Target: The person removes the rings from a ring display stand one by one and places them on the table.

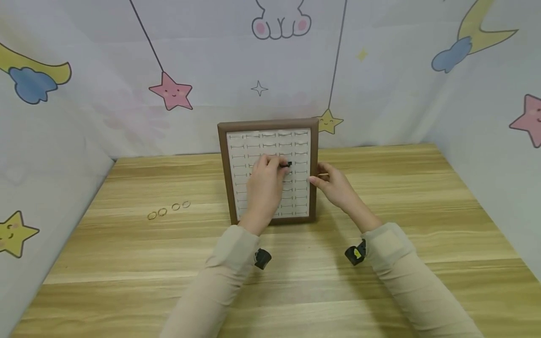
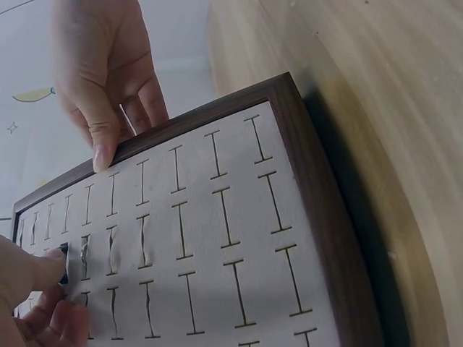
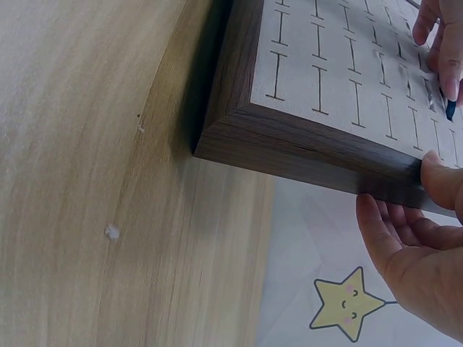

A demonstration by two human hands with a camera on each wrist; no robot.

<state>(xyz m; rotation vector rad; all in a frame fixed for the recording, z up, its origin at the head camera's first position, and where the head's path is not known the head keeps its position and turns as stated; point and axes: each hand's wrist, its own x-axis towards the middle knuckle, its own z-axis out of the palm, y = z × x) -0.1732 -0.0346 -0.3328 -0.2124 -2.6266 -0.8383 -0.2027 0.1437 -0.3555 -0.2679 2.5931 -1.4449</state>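
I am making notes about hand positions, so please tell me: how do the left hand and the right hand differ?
The left hand is in front of the slotted panel, while the right hand is at the side of the frame. The left hand pinches a small black thing; the right hand grips the frame. Both come out of light sleeves.
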